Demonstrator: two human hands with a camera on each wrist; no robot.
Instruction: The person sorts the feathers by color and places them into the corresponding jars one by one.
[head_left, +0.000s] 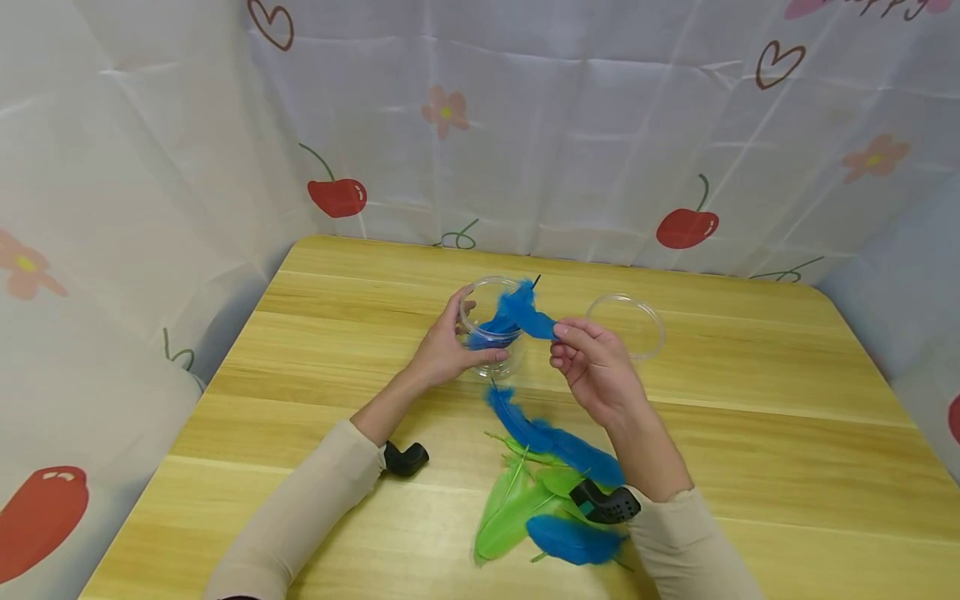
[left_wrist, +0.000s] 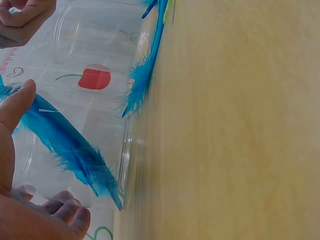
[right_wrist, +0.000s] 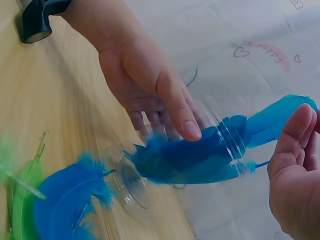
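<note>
My left hand (head_left: 442, 354) grips a clear plastic jar (head_left: 493, 367) from its left side, thumb across the front and fingers behind. Blue feathers (right_wrist: 190, 160) lie inside the jar, seen through its wall in both wrist views. At the jar's mouth, my right hand (head_left: 606, 375) pinches the tip of another blue feather (head_left: 534, 320) between thumb and forefinger. The fluffy end of this feather overlaps the rim in the head view. Nearer to me, below the jar, several loose blue feathers (head_left: 576, 540) and green feathers (head_left: 504, 517) lie on the wooden table.
A clear round lid (head_left: 662, 337) lies on the table (head_left: 757, 467) to the right of the jar, behind my right hand. White printed curtains (head_left: 540, 158) hang along the table's back and sides. Black wrist cameras (head_left: 603, 503) sit at both sleeves, the right one over the feather pile.
</note>
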